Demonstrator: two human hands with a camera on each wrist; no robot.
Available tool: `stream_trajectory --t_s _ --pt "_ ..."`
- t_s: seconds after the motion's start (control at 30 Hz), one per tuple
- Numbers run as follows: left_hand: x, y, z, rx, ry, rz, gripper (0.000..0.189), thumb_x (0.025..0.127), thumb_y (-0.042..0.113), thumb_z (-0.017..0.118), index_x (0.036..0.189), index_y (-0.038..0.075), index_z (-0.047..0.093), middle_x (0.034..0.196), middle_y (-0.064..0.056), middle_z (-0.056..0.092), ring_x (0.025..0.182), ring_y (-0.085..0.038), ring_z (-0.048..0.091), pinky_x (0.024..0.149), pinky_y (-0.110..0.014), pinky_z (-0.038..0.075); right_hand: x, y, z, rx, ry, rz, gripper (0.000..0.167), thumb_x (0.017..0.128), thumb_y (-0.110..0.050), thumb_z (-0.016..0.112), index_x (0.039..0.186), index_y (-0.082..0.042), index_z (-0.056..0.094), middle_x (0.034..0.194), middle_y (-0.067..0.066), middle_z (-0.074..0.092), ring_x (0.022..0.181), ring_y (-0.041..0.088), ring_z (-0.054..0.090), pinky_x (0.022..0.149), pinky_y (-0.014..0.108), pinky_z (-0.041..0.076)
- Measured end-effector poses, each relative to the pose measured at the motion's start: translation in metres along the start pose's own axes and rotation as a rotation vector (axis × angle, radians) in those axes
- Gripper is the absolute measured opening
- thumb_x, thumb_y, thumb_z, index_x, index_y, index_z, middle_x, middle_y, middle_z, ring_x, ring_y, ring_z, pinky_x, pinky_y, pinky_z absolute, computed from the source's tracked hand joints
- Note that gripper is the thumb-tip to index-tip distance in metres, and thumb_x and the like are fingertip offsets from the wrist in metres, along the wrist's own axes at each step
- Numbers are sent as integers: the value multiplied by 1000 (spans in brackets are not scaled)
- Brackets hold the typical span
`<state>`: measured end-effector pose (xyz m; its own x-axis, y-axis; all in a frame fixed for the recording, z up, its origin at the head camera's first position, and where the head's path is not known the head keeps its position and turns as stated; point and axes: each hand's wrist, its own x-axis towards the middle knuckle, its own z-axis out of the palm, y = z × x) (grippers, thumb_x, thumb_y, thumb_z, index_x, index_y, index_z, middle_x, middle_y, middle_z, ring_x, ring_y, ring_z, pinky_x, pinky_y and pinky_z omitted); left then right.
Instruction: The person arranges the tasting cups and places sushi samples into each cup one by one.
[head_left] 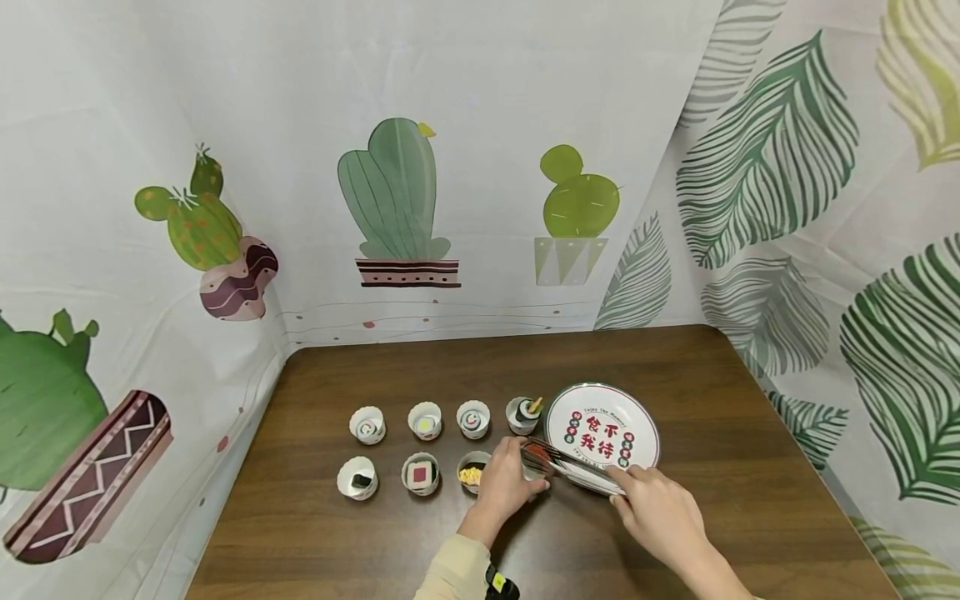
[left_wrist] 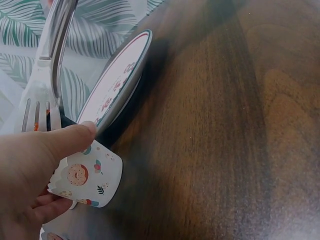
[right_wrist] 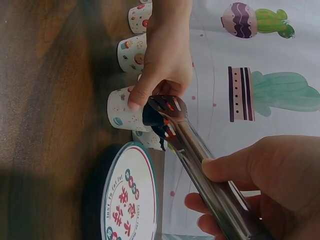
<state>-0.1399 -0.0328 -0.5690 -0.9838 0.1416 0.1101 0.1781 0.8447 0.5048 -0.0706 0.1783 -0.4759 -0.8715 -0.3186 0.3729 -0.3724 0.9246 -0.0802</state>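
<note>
My left hand (head_left: 501, 483) holds a white baking cup (left_wrist: 100, 172) with donut prints, thumb on its near side. In my right hand (head_left: 663, 510) are metal tongs (right_wrist: 197, 160), their slotted ends at the mouth of that cup. Between the tong ends, in the right wrist view, shows a dark-wrapped sushi piece (right_wrist: 151, 117) with orange-red bits; whether it is still inside the cup is hard to tell. Right behind the cup lies a white plate (head_left: 639, 414) with red and green lettering and a green rim.
Several more baking cups with sushi pieces stand in two rows to the left, among them a cup with a yellow-topped piece (head_left: 472, 476) beside my left hand. Another cup (head_left: 513, 422) touches or nearly touches the plate. The brown table (head_left: 300, 533) meets printed curtains at its back.
</note>
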Motion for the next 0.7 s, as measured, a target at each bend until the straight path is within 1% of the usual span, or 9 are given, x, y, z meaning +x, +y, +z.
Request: stream_trajectory --t_s 0.17,0.4,0.7 --pt "0 -1 0 -5 13 8 72 58 38 84 116 6 55 106 -6 57 97 -22 58 82 -34 48 0 0 1 -4 -8 5 37 63 -18 78 99 -12 69 73 -1 60 67 19 59 50 32 44" --pt "0 -1 2 -7 12 5 71 58 38 84 115 7 55 107 -5 57 97 -22 58 81 -35 47 1 1 -2 2 -3 10 39 62 -19 78 100 -12 70 69 -3 56 64 18 57 46 30 40" --pt "0 -1 2 -14 27 26 70 57 37 85 113 7 56 103 -4 57 94 -21 58 80 -33 48 -1 6 -3 13 -19 31 41 63 -20 77 102 -12 69 75 -1 60 68 20 58 52 33 44"
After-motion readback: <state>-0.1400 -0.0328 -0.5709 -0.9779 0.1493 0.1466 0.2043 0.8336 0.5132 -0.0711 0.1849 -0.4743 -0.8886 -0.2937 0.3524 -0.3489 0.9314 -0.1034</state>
